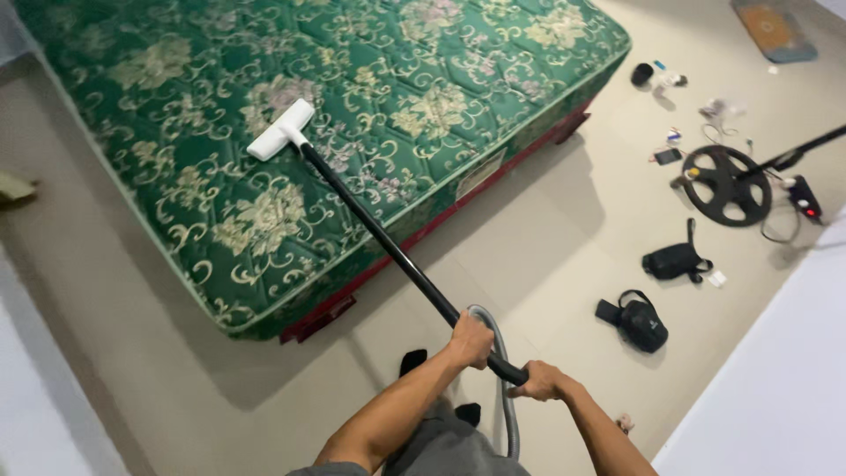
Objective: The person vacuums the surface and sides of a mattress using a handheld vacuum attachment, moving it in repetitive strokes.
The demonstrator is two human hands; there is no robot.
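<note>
Both hands, left [471,339] and right [538,381], grip the wand [379,231]; we're vacuuming the mattress [423,79], head [280,130] at 11 o'clock; next needs a steady pull back.

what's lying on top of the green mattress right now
Only the white vacuum head rests on the green floral mattress, its black wand running back to the left hand and right hand. The patch of fabric under the head is covered.

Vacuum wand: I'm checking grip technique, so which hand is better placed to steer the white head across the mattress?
Probably the left hand: it grips the wand farther forward, nearer the head; the right hand holds the rear end.
</note>
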